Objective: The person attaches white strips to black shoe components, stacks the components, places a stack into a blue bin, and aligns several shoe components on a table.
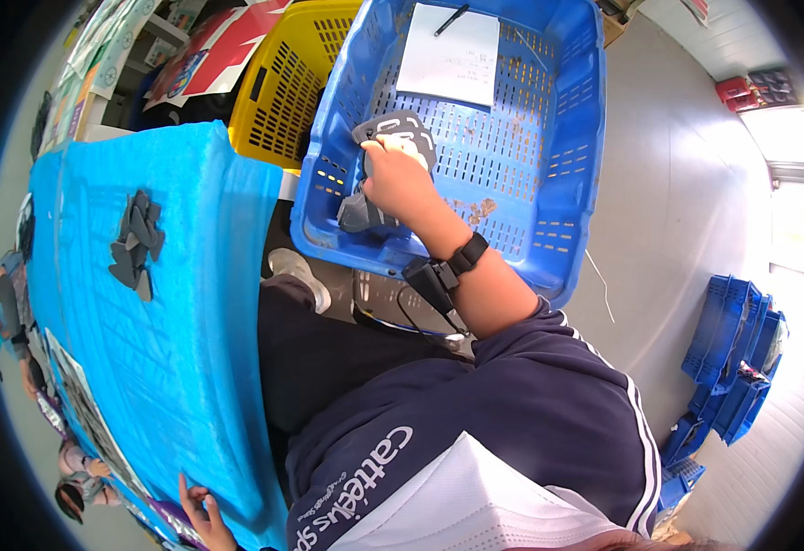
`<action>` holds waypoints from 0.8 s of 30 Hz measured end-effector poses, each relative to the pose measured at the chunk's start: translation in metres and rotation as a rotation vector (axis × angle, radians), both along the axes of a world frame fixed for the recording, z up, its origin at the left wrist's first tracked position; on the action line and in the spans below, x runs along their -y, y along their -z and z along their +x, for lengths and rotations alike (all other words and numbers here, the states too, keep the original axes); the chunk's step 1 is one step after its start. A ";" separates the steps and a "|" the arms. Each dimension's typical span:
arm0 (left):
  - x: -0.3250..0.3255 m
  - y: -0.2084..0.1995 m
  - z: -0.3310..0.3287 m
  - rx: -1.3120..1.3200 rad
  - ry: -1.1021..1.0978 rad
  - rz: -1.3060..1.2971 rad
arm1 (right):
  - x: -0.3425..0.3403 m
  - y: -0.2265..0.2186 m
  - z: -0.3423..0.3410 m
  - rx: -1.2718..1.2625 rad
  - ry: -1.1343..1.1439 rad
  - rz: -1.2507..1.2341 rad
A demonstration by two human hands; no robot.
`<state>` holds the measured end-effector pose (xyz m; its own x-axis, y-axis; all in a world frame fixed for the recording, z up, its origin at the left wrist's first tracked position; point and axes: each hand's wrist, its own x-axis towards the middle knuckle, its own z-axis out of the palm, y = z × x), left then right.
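My right hand (399,181) reaches down into a blue plastic crate (586,138). Its fingers are closed at the edge of a dark grey flat piece with white curved markings (402,125), whose exact kind I cannot make out. Below that hand, more grey pieces (362,213) lie against the crate's near left corner. My left hand (205,516) is by the blue-covered table (173,367) at the lower left, fingers apart and nothing visible in it. Farther up the table lies a loose pile of small dark grey cut pieces (138,241).
A white paper sheet (448,60) with a black pen (452,19) lies in the crate's far part. Beside the crate stands a yellow crate (287,87). Stacked blue crates (728,331) are on the floor at right. Other people (85,482) are beyond the table's left edge.
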<state>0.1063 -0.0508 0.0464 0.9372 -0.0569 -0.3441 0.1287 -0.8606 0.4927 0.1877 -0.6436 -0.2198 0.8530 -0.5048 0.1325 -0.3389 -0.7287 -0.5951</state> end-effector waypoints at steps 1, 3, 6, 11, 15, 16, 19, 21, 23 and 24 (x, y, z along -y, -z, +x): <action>-0.002 0.001 0.003 0.016 0.027 -0.010 | 0.000 0.001 0.001 0.008 -0.004 -0.005; -0.008 0.004 0.007 0.046 0.084 -0.029 | 0.000 0.002 0.002 0.014 -0.006 -0.017; -0.020 0.010 0.014 0.044 0.093 -0.026 | 0.000 0.003 0.003 0.012 -0.001 -0.034; -0.030 0.012 0.012 0.043 0.094 0.017 | 0.000 0.002 0.003 0.015 0.007 -0.042; -0.032 0.010 0.009 0.041 0.106 0.013 | -0.001 0.000 0.002 0.048 0.002 -0.048; -0.033 0.011 0.009 0.043 0.112 0.011 | -0.001 0.000 0.002 0.033 -0.005 -0.035; -0.032 0.013 0.012 0.046 0.127 0.008 | -0.001 -0.001 0.001 0.046 -0.007 -0.037; -0.027 0.012 0.012 0.049 0.134 0.011 | -0.002 -0.001 0.001 0.057 -0.005 -0.040; -0.016 0.008 0.011 0.051 0.134 0.028 | -0.002 -0.001 0.002 0.043 -0.010 -0.032; -0.009 0.005 0.011 0.052 0.134 0.037 | -0.002 -0.002 0.002 0.045 -0.009 -0.029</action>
<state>0.1168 -0.0416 0.0415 0.9387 -0.1709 -0.2995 -0.0135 -0.8860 0.4634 0.1893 -0.6414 -0.2180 0.8502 -0.4929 0.1848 -0.3061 -0.7485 -0.5883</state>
